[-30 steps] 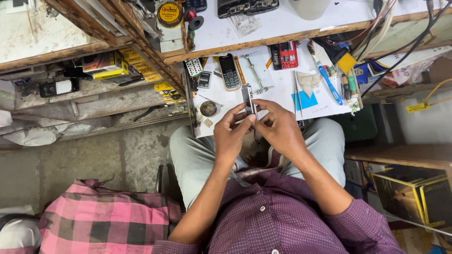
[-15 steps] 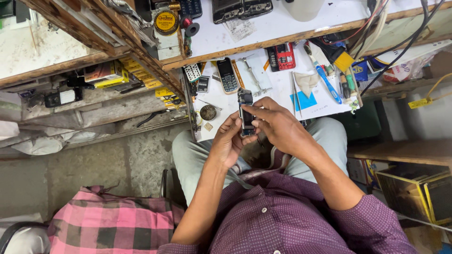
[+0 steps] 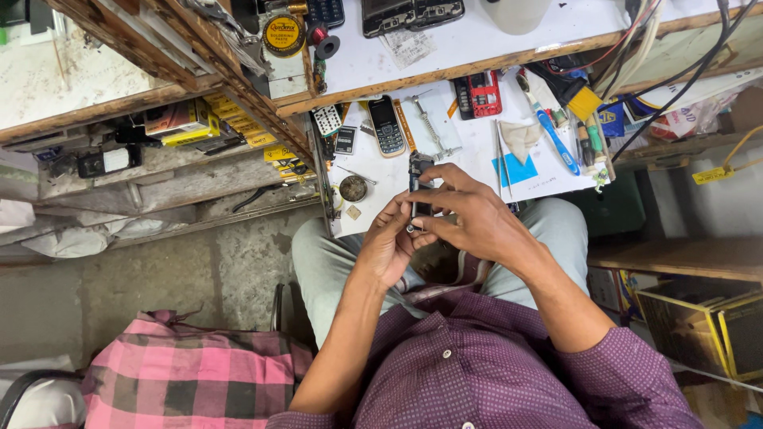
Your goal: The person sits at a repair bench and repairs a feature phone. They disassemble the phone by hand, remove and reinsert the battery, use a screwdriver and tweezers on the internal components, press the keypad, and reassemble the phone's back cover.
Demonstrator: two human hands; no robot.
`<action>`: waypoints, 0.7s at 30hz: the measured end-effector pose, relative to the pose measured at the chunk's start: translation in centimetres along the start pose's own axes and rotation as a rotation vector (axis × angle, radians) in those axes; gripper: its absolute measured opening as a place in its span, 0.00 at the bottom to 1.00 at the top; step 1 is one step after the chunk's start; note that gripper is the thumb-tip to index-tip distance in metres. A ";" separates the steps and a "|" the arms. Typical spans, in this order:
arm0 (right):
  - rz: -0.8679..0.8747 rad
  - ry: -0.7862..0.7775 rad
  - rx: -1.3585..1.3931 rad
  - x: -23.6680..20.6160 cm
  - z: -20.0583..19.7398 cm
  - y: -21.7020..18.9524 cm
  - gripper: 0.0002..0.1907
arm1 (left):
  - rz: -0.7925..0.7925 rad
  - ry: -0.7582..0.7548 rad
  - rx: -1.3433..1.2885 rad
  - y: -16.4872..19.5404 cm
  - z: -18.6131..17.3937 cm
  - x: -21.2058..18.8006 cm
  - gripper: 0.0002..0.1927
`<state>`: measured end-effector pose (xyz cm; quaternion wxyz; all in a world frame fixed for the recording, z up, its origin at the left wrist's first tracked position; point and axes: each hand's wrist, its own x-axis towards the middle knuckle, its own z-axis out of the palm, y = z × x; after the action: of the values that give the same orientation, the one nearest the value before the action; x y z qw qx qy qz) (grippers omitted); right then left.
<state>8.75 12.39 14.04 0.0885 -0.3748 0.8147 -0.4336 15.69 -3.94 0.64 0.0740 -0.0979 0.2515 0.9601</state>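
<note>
A small dark mobile phone [image 3: 419,184] with its casing partly off sits upright between both hands, over my lap at the near edge of the white work table [image 3: 477,151]. My left hand [image 3: 391,245] grips its lower end from the left. From the right, my right hand [image 3: 469,216] wraps over the phone, fingers curled across its side. The phone's lower part is hidden by the fingers.
On the table lie a grey keypad phone [image 3: 386,125], a red phone body [image 3: 478,94], a blue toothbrush [image 3: 555,138], a round tin [image 3: 353,188] and screwdrivers [image 3: 590,137]. A wooden shelf with boxes [image 3: 181,119] stands left. A pink checked cloth [image 3: 183,373] lies lower left.
The hands and phone have come slightly nearer to my body, and the right hand now covers more of the phone. The camera view has tilted down a little.
</note>
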 end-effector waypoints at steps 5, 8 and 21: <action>-0.035 0.136 0.066 -1.2 -0.2 1.7 0.19 | -0.032 -0.027 -0.065 0.1 0.3 -0.3 0.15; -0.039 0.226 0.220 -2.2 -0.1 3.3 0.17 | -0.035 -0.027 -0.092 0.1 0.5 -0.4 0.17; -0.149 0.352 0.147 -4.5 2.6 5.3 0.19 | -0.072 -0.063 -0.130 -0.4 0.8 -0.8 0.19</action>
<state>10.26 15.62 7.54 -0.0606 -0.3449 0.7537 -0.5561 16.40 -3.27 1.36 0.1100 -0.0811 0.1822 0.9737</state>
